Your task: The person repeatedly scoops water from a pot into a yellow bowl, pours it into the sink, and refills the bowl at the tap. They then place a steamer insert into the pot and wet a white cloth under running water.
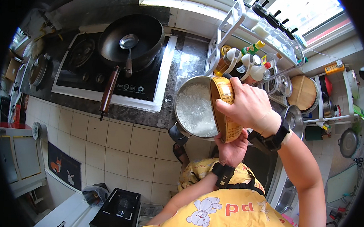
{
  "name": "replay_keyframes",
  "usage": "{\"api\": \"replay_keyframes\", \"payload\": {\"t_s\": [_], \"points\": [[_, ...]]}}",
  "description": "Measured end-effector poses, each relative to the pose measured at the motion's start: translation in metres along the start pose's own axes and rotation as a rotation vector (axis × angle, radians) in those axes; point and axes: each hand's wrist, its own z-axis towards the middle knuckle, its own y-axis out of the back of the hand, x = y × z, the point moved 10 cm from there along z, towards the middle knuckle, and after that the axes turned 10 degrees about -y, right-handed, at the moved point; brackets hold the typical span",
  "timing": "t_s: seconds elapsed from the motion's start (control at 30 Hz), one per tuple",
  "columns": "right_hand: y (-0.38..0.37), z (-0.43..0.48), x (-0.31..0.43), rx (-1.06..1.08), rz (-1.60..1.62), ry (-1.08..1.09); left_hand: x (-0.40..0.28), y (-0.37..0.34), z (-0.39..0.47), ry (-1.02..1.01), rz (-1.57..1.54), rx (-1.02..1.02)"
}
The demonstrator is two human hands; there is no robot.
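Both my hands hold a yellow patterned bowl [227,111], tipped on its side over the right part of a metal pot [177,113]. My right hand [248,106] grips the bowl from above and on its right side. From below, my left hand [232,147] supports the lower rim. Cloudy, whitish liquid with pale bits [195,108] fills the pot, which has a dark side handle [177,134]. The bowl's opening faces the pot; its inside is mostly hidden, and I cannot tell what is in it.
Left of the pot, a black wok [105,40] with a metal ladle [129,42] sits on a gas cooktop [107,83]. A white rack [224,40] with bottles and seasoning jars stands behind my right hand. A metal basin [295,117] is near my right wrist.
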Motion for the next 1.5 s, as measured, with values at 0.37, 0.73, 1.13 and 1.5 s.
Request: {"api": "replay_keyframes", "payload": {"t_s": [0.37, 0.73, 1.13, 1.5], "points": [[0.033, -0.019, -0.033, -0.086, 0.175, -0.034, 0.007, -0.012, -0.010, 0.021, 0.138, -0.016], [0.014, -0.043, -0.120, 0.003, 0.669, -0.172, 0.018, 0.003, -0.025, 0.094, 0.461, -0.218], [-0.164, -0.170, -0.310, 0.155, 1.822, -0.478, 0.046, 0.019, -0.037, 0.291, 1.300, -0.113], [-0.256, -0.340, -0.416, -0.313, 1.960, -0.612, 0.133, 0.073, -0.059, 0.697, 1.623, -0.015]]}}
